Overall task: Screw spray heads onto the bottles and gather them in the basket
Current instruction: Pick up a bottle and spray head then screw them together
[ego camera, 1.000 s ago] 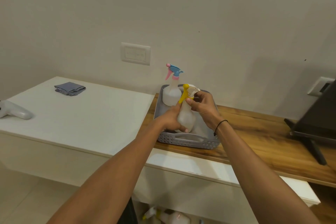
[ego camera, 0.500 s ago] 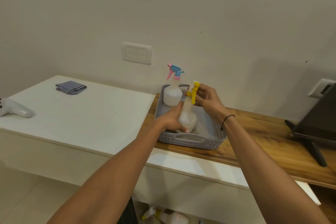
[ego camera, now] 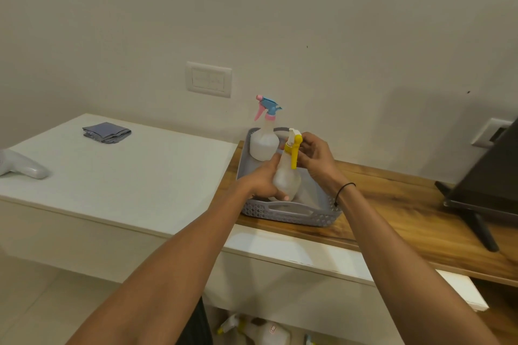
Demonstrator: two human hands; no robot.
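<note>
Currently the translucent bottle is held just above the grey basket, near its front wall, at the left end of the wooden worktop. The left hand wraps the bottle body from the 9 o'clock side; its grip is closed around the lower half, thumb tip visible near the base. The right hand comes in from 3 o'clock; its grip pinches the yellow-and-white spray head at the neck, with the trigger hanging down toward 6 o'clock.

Handling judgement: the bottle looks empty, hence light, and thin-walled, so it may flex under a hard squeeze. Hold the body low and firm to resist rotation; smooth plastic may slip if the torque rises. Apply the turning force at the collar of the spray head, not at the trigger, which could lever off-axis and cross the thread.

A second bottle with a pink-and-blue spray head stands upright in the basket's far-left corner, at 11 o'clock from the held bottle. Whether the thread is fully seated cannot be told.
</note>
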